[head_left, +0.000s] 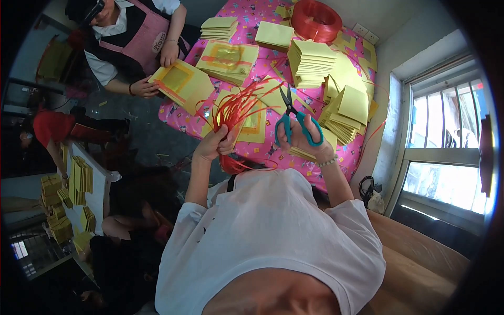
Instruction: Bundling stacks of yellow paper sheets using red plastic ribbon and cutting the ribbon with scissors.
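My left hand [214, 143] is closed around a bundle of thin red plastic strips [240, 107]. Their loose ends fan out above the fist, and more of the bunch hangs below it. Fingers of my right hand [310, 140] are in the teal handles of a pair of scissors [290, 109]. The dark blades point away from me, slightly apart, just right of the strips. Beneath the bundle, yellow paper with a gold and orange panel [253, 128] lies on the pink patterned tablecloth [270, 152].
Stacks of folded yellow paper [312, 64] stand across the table, with a red coil [316, 21] at the back. A co-worker in a pink apron [140, 34] handles yellow sheets [184, 86] at the far left. A barred window [443, 152] is at right; other people work around a second table [100, 194].
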Tool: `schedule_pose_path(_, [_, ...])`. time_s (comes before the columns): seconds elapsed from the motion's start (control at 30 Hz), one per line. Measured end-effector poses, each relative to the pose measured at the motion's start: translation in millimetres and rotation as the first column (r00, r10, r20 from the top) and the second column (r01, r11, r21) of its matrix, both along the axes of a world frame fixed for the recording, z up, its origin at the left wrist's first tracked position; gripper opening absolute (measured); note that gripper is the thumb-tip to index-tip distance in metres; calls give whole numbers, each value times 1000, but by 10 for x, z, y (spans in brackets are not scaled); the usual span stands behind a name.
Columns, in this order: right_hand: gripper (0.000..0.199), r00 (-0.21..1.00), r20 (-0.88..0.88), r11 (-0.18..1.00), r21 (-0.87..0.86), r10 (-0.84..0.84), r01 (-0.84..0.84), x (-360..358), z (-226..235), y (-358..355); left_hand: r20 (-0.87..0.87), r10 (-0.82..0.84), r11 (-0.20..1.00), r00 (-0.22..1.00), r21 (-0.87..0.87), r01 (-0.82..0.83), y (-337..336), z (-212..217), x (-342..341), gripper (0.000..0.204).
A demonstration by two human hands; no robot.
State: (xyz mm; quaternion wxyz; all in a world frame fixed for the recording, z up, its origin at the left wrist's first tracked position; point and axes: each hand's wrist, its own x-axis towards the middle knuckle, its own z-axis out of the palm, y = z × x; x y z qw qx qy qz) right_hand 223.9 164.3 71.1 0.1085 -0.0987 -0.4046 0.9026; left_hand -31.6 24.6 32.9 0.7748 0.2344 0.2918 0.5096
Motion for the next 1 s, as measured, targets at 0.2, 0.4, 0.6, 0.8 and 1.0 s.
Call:
schedule_pose_path(0.2, [69, 998, 10, 996, -54, -68, 68, -50, -14, 144, -53, -41, 999, 998, 20, 42, -53, 16, 28, 42])
schedule_pose_path(0.4, [66, 986, -114, 986, -127, -124, 109, 60, -183, 230, -30, -8, 1000, 1000, -5, 8, -50, 1, 10, 46])
schedule_pose_path(0.6, [84, 994, -89, 995, -70, 57, -64, 48, 44, 40, 7, 46, 998, 999, -42, -45, -32, -26, 19, 53])
schedule_pose_path(0.8, [79, 983, -39, 980, -87, 178, -181, -74, 8, -49, 54, -4, 1000, 999, -23, 6, 18, -6, 56, 58])
schedule_pose_path(1.0, [82, 969, -97, 970, -68, 228, -235, -102, 214, -24, -12, 18, 999, 1000, -42, -19, -3, 0, 62, 58])
